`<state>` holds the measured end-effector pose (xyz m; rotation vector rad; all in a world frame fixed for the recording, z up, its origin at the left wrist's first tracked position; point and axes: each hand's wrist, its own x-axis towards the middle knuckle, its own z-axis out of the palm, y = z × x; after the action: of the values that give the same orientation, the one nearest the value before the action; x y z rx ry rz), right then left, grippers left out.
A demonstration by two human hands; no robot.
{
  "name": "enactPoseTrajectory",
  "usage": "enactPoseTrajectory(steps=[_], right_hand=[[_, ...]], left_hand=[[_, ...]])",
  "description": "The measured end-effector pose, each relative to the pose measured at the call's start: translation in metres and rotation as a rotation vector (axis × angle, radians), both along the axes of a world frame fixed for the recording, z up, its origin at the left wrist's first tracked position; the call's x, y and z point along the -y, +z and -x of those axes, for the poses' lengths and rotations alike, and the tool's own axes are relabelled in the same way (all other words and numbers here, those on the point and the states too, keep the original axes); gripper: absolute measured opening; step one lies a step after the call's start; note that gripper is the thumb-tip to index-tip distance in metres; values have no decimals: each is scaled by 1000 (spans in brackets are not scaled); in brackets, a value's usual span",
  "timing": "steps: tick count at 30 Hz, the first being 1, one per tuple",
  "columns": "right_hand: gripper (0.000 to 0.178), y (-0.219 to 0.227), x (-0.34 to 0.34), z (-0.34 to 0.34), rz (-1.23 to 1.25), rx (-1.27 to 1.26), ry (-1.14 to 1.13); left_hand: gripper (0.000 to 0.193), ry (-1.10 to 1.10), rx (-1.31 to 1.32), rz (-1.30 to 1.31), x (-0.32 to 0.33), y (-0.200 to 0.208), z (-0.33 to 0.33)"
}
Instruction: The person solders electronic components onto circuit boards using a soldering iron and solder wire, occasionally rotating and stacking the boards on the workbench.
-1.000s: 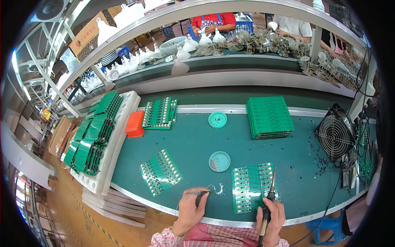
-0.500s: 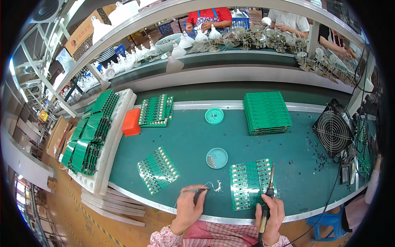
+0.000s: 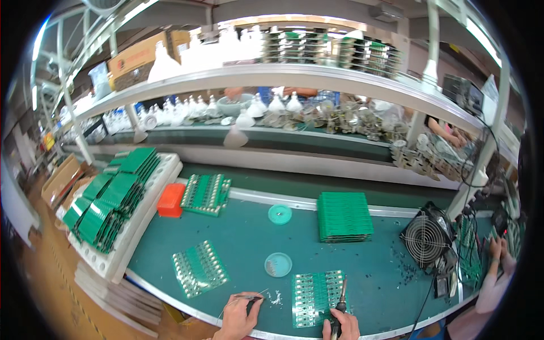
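My left hand (image 3: pixel 239 318) is closed on a pair of tweezers (image 3: pixel 249 297), whose tips point at a small heap of white bits (image 3: pixel 276 297) on the bench. A thin wire also runs by these fingers. In my right hand (image 3: pixel 347 326) is a soldering iron (image 3: pixel 343 290), its tip over the right edge of a green circuit board (image 3: pixel 306 297) with rows of pale parts. Another populated circuit board (image 3: pixel 199 269) lies at the left, apart from my left hand. A round teal dish (image 3: pixel 278 264) holding small pale pieces stands beyond the white bits.
A second teal dish (image 3: pixel 280 214), a stack of green boards (image 3: pixel 344 218) and a red box (image 3: pixel 170 200) stand farther back. At the right are a fan (image 3: pixel 425 239), a cable and dark scattered bits. Boards fill a white foam tray (image 3: pixel 153 207) at left. A co-worker's hands (image 3: pixel 498 249) show far right.
The view has tilted up, so the bench and both hands sit lower in the picture and the upper shelf shows more. Both hands still hold their tools in nearly the same places.
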<state>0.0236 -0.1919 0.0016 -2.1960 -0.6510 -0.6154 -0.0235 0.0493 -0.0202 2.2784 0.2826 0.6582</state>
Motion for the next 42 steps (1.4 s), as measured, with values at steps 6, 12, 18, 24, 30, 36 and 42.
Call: enactPoseTrajectory(steps=[6, 12, 18, 24, 30, 36, 42], right_hand=[[41, 6, 0, -8, 51, 17, 10], [39, 0, 1, -7, 30, -5, 31], [35, 7, -2, -4, 34, -35, 22], [34, 10, -3, -1, 48, -43, 5], [34, 12, -2, -2, 46, -85, 3], [32, 8, -2, -4, 49, -119, -5], [30, 13, -6, -5, 36, -93, -10]], left_hand=[[5, -14, 62, -2, 1, 23, -10], [5, -13, 69, 34, -1, 18, -10], [8, -13, 94, 54, 0, 10, -10], [6, -28, 76, 60, -1, 6, -5], [5, -21, 80, 67, 0, 6, -6], [7, -26, 84, 62, -2, 6, -10], [5, -23, 74, 71, -3, 8, -9]])
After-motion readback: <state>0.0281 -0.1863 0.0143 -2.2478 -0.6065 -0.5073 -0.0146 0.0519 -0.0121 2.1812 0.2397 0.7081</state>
